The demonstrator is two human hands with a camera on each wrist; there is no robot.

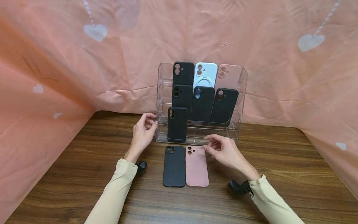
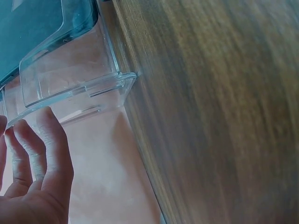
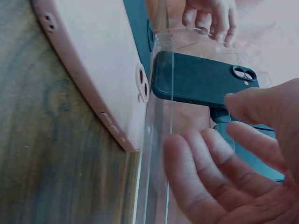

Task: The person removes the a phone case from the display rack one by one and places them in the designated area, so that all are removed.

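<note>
A clear tiered stand [image 1: 201,132] holds several phone cases in three rows. My left hand [image 1: 144,130] is at its left side, fingertips right at the clear side panel [image 2: 70,93]. In front of the stand lie a black phone case [image 1: 174,168] and a pink phone case [image 1: 197,168], side by side, camera cutouts away from me. My right hand [image 1: 225,151], fingers loosely bent and holding nothing, hovers by the pink case's upper right corner and the stand's front edge. One black case [image 3: 201,79] stands alone in the bottom row, at the left.
In the top row are a black case [image 1: 183,74], a white case with a ring [image 1: 205,73] and a pink case [image 1: 232,74]. Three black cases fill the middle row. Pink cloth [image 1: 139,62] with hearts hangs around the wooden table [image 1: 279,155].
</note>
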